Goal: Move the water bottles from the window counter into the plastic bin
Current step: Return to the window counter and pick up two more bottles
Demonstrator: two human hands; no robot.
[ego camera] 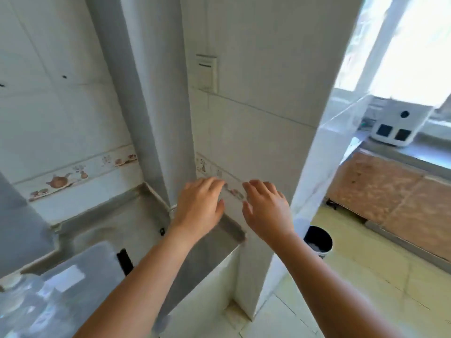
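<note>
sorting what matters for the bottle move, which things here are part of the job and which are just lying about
Part of the job:
- plastic bin, lower left, contents blurred
- window counter, far right
- left hand and right hand, both empty, fingers spread

Just lying about:
- white appliance on the window counter
- dark bucket on the floor
- wall switch

No bottle is clearly visible.

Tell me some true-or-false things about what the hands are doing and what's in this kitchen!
1. Both hands are empty. True: the left hand and right hand hold nothing, fingers spread.
2. A clear plastic bin sits at lower left. True.
3. A red bucket stands on the floor. False: the bucket is dark with a white base.
4. The white device sits by the window. True.
5. The hands touch each other. False: a gap separates them.
</note>
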